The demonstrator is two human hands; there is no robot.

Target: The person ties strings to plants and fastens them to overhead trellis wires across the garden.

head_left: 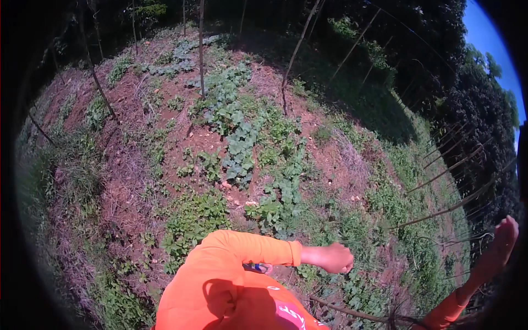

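Note:
My left hand (328,257), at the end of an orange sleeve (258,248), reaches across my body to the right. Its fingers are curled into a fist, and whatever may be inside it is hidden. Green leafy plants (352,231) grow on the ground below and beyond it. Far to the right, my right hand (499,242) is raised with its fingers stretched upward, partly in shadow. It is nearest to a thin bent branch (462,240). Below my left hand, a brown stick (349,312) slants beside my orange shirt (220,291).
Broad-leaved vines (239,148) run up a slope of reddish soil with dry straw (352,157). Thin poles stand around, including one upright pole (202,55) and a leaning pole (300,44). More sticks (456,203) slant at the right. Dark trees (478,121) line the edge.

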